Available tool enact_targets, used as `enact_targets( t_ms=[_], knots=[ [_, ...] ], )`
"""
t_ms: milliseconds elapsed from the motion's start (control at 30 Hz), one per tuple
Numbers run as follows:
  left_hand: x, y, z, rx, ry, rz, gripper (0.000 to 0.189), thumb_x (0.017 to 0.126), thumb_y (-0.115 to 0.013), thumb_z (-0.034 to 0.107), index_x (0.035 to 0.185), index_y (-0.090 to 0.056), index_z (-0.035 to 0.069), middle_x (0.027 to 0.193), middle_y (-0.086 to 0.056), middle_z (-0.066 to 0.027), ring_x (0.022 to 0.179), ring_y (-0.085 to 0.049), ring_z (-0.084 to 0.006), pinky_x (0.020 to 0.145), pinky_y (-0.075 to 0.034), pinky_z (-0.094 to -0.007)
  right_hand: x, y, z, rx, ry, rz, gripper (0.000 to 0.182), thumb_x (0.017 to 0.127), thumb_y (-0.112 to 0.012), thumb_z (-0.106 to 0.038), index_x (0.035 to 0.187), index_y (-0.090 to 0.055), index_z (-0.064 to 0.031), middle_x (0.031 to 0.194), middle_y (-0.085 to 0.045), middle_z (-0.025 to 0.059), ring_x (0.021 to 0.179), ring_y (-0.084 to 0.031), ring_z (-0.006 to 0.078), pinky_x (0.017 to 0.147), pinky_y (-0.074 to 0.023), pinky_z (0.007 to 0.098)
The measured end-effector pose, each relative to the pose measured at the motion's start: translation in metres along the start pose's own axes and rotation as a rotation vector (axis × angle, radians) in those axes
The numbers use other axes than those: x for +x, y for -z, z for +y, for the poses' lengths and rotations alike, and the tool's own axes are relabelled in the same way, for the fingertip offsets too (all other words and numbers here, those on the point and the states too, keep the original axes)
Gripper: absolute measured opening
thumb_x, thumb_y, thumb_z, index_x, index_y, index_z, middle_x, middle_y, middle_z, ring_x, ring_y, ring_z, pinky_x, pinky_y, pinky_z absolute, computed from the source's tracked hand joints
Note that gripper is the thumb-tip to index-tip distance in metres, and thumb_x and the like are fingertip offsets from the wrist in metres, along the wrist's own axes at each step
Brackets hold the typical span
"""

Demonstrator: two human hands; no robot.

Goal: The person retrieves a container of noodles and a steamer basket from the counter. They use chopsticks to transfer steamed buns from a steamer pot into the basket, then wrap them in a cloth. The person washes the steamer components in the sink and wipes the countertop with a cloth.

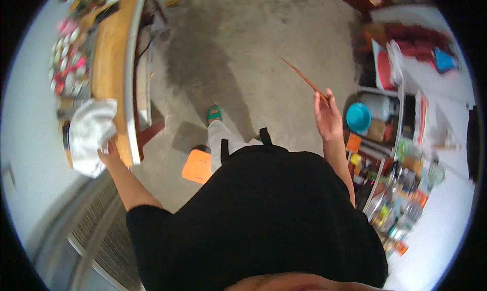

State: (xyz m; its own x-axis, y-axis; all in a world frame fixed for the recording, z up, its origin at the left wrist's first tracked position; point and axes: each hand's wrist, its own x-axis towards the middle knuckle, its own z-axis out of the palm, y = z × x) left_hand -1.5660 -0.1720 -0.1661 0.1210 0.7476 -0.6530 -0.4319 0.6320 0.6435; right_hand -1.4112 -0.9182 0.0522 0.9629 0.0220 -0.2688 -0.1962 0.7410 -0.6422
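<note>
My left hand grips the lower right edge of a crumpled white bag or cloth; blur leaves its material unclear. It lies over the near end of a wooden-topped table at the left. Out over the floor on the other side, my right hand pinches the lower end of slender brown wooden chopsticks. They look like a pair lying together and point up and to the left, away from me. Their lower ends are partly hidden by my fingers.
Several small jars or cans line the table's wall side. At the right, shelving holds a turquoise basin, with jars and bottles nearby. An orange stool seat stands by my leg on the concrete floor. A mesh panel is at lower left.
</note>
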Motion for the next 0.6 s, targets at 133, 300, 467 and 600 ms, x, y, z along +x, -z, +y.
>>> enact_targets(
  t_ms=[133, 300, 467, 600],
  knots=[
    [-0.032, 0.023, -0.059, 0.484, -0.089, -0.111, 0.05, 0.094, -0.054, 0.037, 0.129, -0.049, 0.001, 0.112, -0.058, -0.0198, 0.096, -0.062, -0.0327, 0.075, -0.057, -0.0379, 0.022, -0.009, -0.033, 0.108, -0.048, -0.039, 0.025, 0.097, -0.059, -0.015, 0.119, -0.061, -0.0039, 0.121, -0.059, 0.0175, 0.118, -0.057, 0.0257, 0.104, -0.0487, 0.0304],
    [-0.235, -0.049, -0.245, 0.933, 0.269, -0.844, 0.036, 0.093, -0.057, 0.019, 0.125, -0.057, 0.003, 0.112, -0.065, -0.0066, 0.102, -0.064, -0.0201, 0.087, -0.051, -0.0331, 0.009, 0.037, -0.051, 0.093, 0.001, -0.083, 0.024, 0.098, -0.058, -0.016, 0.119, -0.06, -0.004, 0.12, -0.06, 0.0169, 0.117, -0.059, 0.0253, 0.103, -0.0496, 0.0306],
    [-0.495, -0.103, -0.324, 1.016, 0.468, -1.506, 0.042, 0.099, -0.054, 0.034, 0.129, -0.057, 0.004, 0.11, -0.066, -0.0091, 0.096, -0.063, -0.0164, 0.085, -0.051, -0.0306, 0.008, 0.056, -0.02, 0.034, -0.174, -0.16, 0.024, 0.099, -0.057, -0.017, 0.117, -0.059, -0.0027, 0.115, -0.062, 0.0099, 0.112, -0.06, 0.0228, 0.099, -0.0493, 0.0305],
    [-0.521, -0.092, -0.318, 0.823, 0.502, -1.266, 0.032, 0.098, -0.055, 0.033, 0.105, -0.064, 0.003, 0.086, -0.063, -0.0033, 0.072, -0.057, -0.0106, 0.068, -0.047, -0.0256, 0.006, 0.035, 0.013, -0.01, -0.407, -0.174, 0.025, 0.099, -0.056, -0.016, 0.12, -0.056, -0.002, 0.112, -0.061, 0.0126, 0.099, -0.061, 0.0184, 0.09, -0.0527, 0.0258]
  ],
)
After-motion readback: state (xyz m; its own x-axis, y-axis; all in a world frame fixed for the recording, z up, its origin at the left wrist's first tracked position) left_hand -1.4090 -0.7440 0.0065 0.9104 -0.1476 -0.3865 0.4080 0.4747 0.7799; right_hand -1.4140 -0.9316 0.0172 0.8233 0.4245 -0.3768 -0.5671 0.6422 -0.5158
